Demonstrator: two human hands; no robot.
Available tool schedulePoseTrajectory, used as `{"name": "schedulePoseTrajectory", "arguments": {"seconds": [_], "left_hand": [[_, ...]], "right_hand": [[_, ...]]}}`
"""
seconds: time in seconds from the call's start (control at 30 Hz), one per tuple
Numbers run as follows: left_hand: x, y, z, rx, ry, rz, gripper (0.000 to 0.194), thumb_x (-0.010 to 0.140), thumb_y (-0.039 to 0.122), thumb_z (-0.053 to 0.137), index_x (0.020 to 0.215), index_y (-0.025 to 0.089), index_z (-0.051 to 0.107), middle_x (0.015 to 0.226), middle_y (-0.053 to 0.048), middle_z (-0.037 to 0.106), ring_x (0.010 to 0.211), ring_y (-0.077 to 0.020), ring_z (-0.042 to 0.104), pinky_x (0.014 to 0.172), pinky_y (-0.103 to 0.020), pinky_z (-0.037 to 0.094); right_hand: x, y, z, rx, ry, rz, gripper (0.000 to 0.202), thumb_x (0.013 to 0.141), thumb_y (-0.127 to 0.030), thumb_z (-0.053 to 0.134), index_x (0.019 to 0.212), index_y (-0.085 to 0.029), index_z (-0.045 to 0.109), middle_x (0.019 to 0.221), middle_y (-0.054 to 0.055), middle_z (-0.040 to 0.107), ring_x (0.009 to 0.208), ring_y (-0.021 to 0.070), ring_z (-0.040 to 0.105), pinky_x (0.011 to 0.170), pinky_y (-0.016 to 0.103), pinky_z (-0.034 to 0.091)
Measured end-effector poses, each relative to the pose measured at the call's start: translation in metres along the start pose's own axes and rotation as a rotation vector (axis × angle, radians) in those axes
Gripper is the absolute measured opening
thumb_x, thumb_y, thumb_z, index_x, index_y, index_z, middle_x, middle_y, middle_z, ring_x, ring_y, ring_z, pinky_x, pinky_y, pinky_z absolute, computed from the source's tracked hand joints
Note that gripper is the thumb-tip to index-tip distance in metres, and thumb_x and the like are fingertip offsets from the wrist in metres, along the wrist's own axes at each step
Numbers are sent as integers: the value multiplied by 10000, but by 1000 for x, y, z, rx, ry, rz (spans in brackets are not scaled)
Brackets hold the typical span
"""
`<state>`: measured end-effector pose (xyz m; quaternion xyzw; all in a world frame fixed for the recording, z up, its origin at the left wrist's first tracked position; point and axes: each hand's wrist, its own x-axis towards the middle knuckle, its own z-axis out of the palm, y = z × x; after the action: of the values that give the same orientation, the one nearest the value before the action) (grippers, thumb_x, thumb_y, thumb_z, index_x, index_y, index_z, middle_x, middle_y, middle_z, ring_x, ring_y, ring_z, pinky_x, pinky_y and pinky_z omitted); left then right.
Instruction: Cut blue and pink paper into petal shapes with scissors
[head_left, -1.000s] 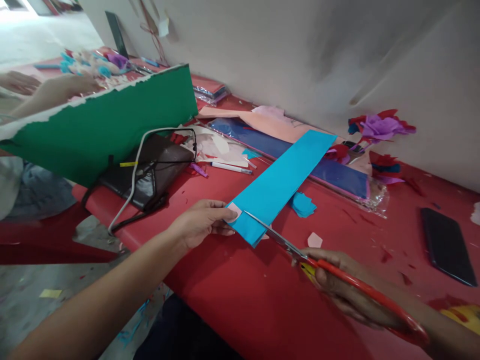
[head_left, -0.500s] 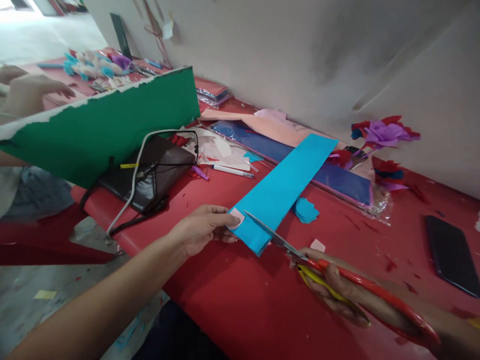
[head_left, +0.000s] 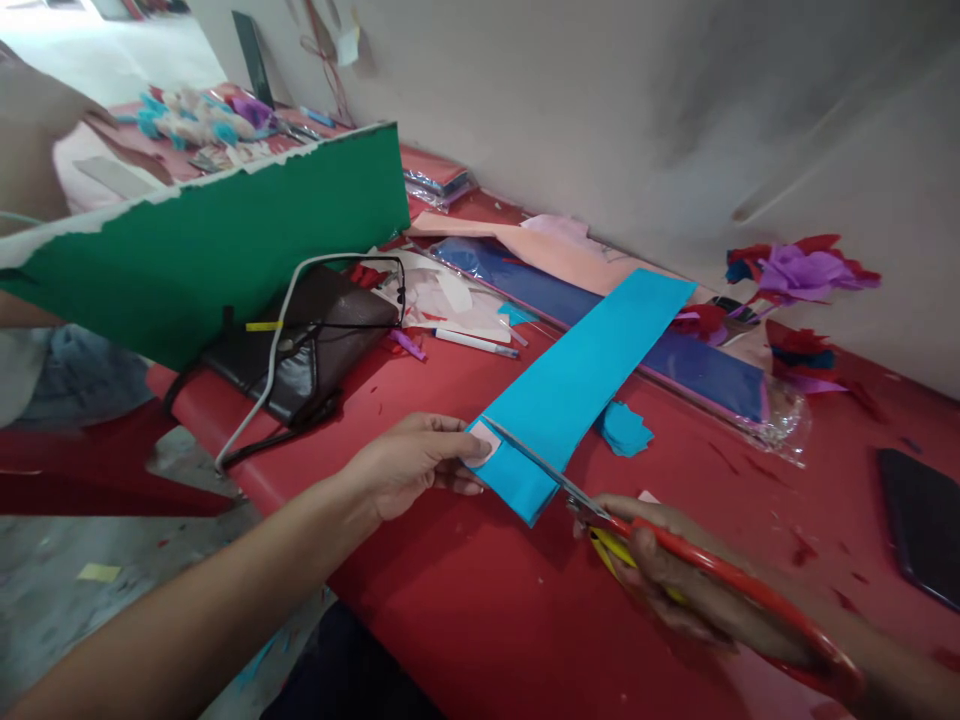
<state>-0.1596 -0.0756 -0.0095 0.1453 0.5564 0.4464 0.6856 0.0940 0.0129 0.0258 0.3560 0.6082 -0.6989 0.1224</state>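
A long, folded blue paper strip (head_left: 585, 375) slants across the red table. My left hand (head_left: 420, 460) pinches its near left corner, the thumb pressing a small pale pink paper piece (head_left: 484, 442) on top. In my right hand (head_left: 675, 570) are large scissors (head_left: 727, 575) with red and yellow handles. Their blades lie across the strip near its close end, the tip beside the pink piece. Cut blue petal shapes (head_left: 625, 429) rest right of the strip.
A green board (head_left: 225, 240) stands at the left, with another person's arm behind it. A dark wallet (head_left: 315, 340), a pen (head_left: 476, 343), plastic-wrapped blue paper (head_left: 697, 375), paper flowers (head_left: 810, 270) and a black phone (head_left: 922, 520) lie around.
The scissors have moved slightly further over the strip and their blades look more closed. The view has shifted a little, and the other person's arm has moved behind the board.
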Motion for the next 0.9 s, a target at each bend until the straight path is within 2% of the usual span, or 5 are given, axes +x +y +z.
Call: {"name": "schedulePoseTrajectory", "arguments": {"seconds": [0.13, 0.3, 0.57, 0.8, 0.9], "left_hand": [[1, 0, -1, -6, 2, 1, 166, 668, 254, 736, 732, 108, 689, 688, -53, 669, 574, -116, 612, 592, -234, 525], [2, 2, -1, -7, -4, -5, 176, 662, 265, 742, 726, 110, 690, 690, -57, 673, 585, -122, 616, 601, -241, 529], [0, 0, 0, -8, -43, -10, 167, 651, 266, 753, 704, 125, 683, 674, -37, 667, 566, -112, 607, 599, -242, 524], [-6, -2, -3, 5, -12, 11, 183, 649, 282, 758, 679, 120, 678, 654, -32, 645, 580, -114, 599, 612, -250, 509], [-21, -3, -2, 24, 27, 90, 201, 661, 306, 758, 719, 122, 702, 693, -41, 659, 607, -114, 596, 606, -238, 486]], "right_hand": [[0, 1, 3, -74, 67, 5, 533, 809, -721, 439, 966, -241, 611, 508, -69, 333, 388, 57, 246, 350, 176, 211], [-2, -3, 9, -140, 162, -5, 591, 776, -771, 423, 889, -223, 614, 524, -58, 337, 430, 66, 258, 397, 191, 237], [0, -12, 18, -88, 180, 33, 678, 700, -846, 411, 896, -223, 589, 511, -68, 339, 403, 56, 268, 361, 169, 229], [0, 5, 19, 38, 67, 40, 493, 841, -704, 407, 863, -227, 529, 459, -89, 341, 281, 41, 242, 270, 159, 204], [-12, 9, 23, 100, 105, 4, 504, 877, -687, 336, 1015, -234, 506, 486, -96, 344, 289, 46, 212, 257, 162, 246]]}}
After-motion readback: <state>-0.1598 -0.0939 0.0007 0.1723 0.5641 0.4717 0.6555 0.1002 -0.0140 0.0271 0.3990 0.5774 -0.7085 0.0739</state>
